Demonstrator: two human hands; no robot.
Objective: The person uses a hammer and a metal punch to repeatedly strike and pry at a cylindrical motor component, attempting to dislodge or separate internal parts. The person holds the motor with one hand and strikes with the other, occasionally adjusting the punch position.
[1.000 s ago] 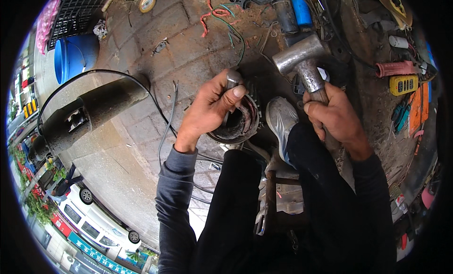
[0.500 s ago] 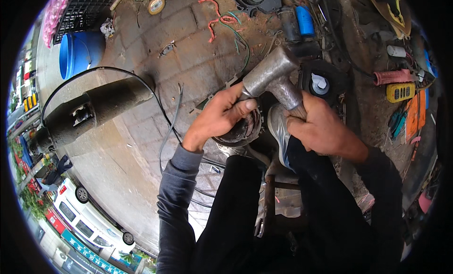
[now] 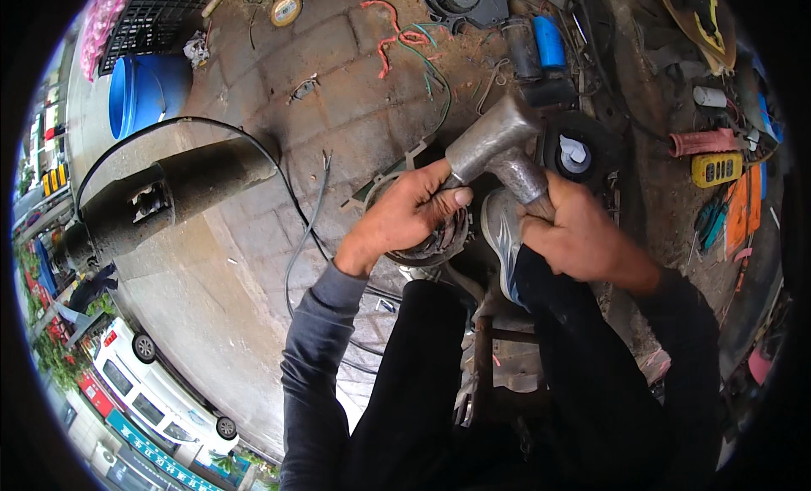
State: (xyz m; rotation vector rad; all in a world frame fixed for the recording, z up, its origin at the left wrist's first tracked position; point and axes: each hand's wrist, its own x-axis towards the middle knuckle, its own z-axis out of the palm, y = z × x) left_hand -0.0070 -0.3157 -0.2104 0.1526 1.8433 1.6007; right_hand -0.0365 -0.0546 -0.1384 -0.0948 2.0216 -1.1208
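Head camera: two bare hands work close together above a round metal housing (image 3: 438, 253), which sits low in front of the person, near the feet and just above the left knee in the picture. The left hand (image 3: 397, 216) is over the housing's upper side, its fingers curled tight around a metal bar (image 3: 454, 183) — only a small end of it shows beside the thumb, the rest being hidden by the hand. The right hand (image 3: 579, 237) is wrapped firmly around the handle of a heavy steel hammer (image 3: 492, 140), gripping close under the head, with no gap visible between fingers and wood. The hammer head slants down to the left, one face right at the end of the bar; whether the two touch is hard to tell. Below the hammer is a grey shoe (image 3: 502, 229), right of the housing. On the paved floor (image 3: 325, 94) farther out lie a large dark tube (image 3: 198, 182) with a hole in its side, a blue bucket (image 3: 127, 98) on its side — its mouth facing left — and red cord (image 3: 386, 47). Beyond the right hand are a dark round part (image 3: 553, 153), a blue cylinder (image 3: 549, 43) and a yellow box (image 3: 716, 170). A white vehicle (image 3: 156, 390) stands at lower left.
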